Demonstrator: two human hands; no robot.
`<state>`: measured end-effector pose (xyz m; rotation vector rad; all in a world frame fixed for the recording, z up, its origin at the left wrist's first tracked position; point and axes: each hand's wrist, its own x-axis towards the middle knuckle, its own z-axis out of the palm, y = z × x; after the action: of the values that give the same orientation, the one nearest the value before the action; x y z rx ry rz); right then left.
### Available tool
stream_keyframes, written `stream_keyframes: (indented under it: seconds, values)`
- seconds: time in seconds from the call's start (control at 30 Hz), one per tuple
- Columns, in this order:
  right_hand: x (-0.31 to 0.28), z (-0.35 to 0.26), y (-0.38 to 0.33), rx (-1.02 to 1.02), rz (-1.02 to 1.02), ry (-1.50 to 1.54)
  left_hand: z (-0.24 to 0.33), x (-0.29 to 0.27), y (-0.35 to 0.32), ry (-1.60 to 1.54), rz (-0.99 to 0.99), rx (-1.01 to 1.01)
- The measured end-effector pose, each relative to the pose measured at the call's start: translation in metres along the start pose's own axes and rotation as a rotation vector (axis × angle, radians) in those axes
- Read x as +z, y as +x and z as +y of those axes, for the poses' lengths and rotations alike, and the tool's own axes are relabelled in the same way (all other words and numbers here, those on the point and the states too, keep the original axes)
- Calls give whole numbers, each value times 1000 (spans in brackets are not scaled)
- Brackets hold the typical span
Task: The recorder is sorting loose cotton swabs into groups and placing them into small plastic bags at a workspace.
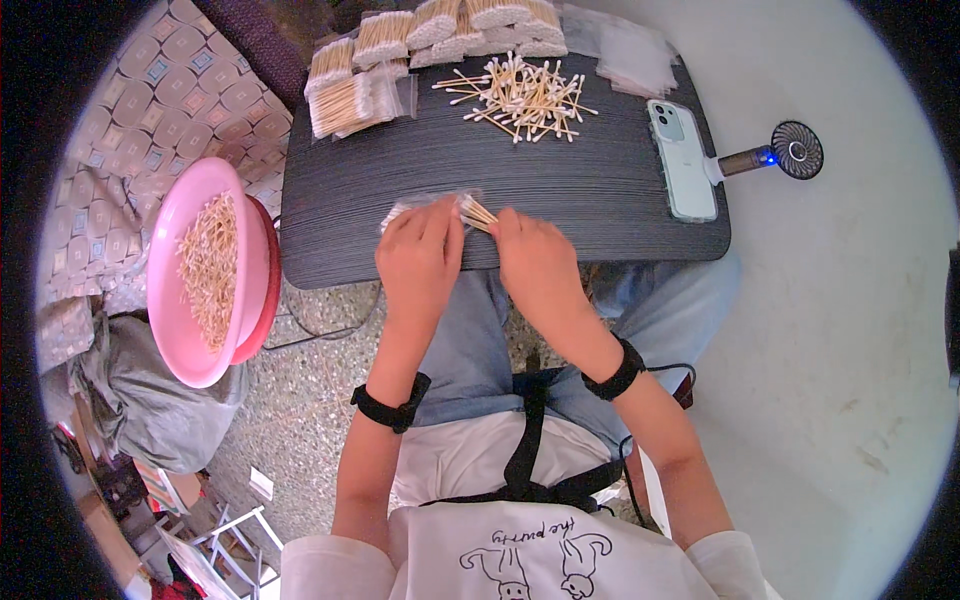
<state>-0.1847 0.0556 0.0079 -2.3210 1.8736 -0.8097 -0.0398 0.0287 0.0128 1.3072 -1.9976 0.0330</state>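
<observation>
Near the front edge of the black table (pixel 335 220), my left hand (pixel 418 255) is closed on a small clear plastic bag (pixel 396 212). White swab tips show through the bag at its left end; my fingers cover its middle. Close beside it, my right hand (pixel 540 268) pinches a small bunch of cotton swabs (pixel 479 212). The bunch points left, its tips at the bag's right end. Whether the tips are inside the bag I cannot tell.
Loose cotton swabs (pixel 535 98) lie heaped at the far middle, beside stacked filled bags (pixel 383 38). Flat clear bags (pixel 640 62) lie far right. A phone (pixel 688 172) and a small fan (pixel 797 150) are at the right edge. A pink basin (pixel 166 290) of swabs stands left.
</observation>
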Motion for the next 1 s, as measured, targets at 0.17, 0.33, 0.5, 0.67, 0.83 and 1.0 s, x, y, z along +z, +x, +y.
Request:
stream_keyframes:
  seconds: [0.17, 0.33, 0.5, 0.67, 0.83, 1.0]
  values:
    - [-6, -1, 8, 181, -172, 270, -3, 7, -7, 41, 10, 91]
    - [-10, -1, 19, 224, -260, 377, -3, 7, -10, 63, 7, 84]
    - [-7, -13, 22, 240, -301, 291, -2, 6, -12, 62, -15, 104]
    - [0, -16, 26, 159, -219, 82, -4, 8, -12, 71, -17, 128]
    - [-3, -14, 19, 122, -151, 106, -2, 8, -13, 98, -14, 104]
    - [-3, -6, 7, 14, 13, 164, -1, 7, -16, 130, -40, 106]
